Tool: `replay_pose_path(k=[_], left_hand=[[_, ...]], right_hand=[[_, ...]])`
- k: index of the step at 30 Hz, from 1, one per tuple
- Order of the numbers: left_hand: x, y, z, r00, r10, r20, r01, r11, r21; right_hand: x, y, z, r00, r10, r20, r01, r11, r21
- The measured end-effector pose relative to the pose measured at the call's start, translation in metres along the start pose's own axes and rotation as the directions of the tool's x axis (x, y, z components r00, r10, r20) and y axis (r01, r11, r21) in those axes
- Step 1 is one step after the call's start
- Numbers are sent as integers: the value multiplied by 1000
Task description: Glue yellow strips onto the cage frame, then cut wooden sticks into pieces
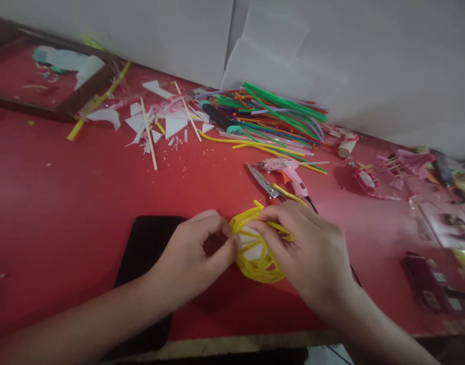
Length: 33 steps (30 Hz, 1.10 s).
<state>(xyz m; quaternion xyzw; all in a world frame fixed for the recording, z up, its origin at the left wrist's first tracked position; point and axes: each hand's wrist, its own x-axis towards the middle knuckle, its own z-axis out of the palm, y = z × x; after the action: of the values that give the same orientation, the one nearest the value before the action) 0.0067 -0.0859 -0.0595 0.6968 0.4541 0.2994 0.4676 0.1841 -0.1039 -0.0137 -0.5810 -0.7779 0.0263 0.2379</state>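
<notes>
A round, basket-like piece of yellow pipe cleaners [260, 275], with spokes over a white middle, is between my hands near the table's front edge. My left hand [205, 248] pinches its left rim between thumb and fingertips. My right hand [312, 248] is closed on its upper right part, thumb and forefinger together on a yellow strand; the exact grip is partly hidden by the fingers. Just beyond lie grey-bladed scissors [260, 178] and a pink glue gun [289, 171]. Under my left forearm lies a flat black object [144, 248].
Behind are a bundle of coloured pipe cleaners [281, 114], a dark cutter knife [219, 116], white scraps [175, 126] and thin sticks [148, 134]. A brown frame [27, 104] lies far left. To the right are a pink stick-and-cloth model [392, 172] and a maroon box-like object [426, 281].
</notes>
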Motion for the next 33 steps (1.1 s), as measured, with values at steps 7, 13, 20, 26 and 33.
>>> replay_pose_path(k=[7, 13, 20, 26, 33], left_hand=[[-1, 3, -2, 999, 38, 19, -39, 998, 55], [-1, 3, -2, 997, 42, 63, -44, 999, 25], [-1, 2, -2, 993, 69, 98, -73, 996, 44], [-4, 0, -2, 972, 192, 136, -216, 959, 186], [7, -2, -5, 994, -68, 90, 79, 990, -120]], right_hand=[[-1, 0, 5, 997, 81, 17, -81, 997, -4], [0, 1, 7, 997, 80, 14, -80, 997, -7], [1, 1, 4, 990, 93, 109, -98, 994, 43], [-1, 1, 2, 981, 111, 160, -127, 987, 98], [-3, 7, 5, 980, 111, 163, -145, 965, 216]])
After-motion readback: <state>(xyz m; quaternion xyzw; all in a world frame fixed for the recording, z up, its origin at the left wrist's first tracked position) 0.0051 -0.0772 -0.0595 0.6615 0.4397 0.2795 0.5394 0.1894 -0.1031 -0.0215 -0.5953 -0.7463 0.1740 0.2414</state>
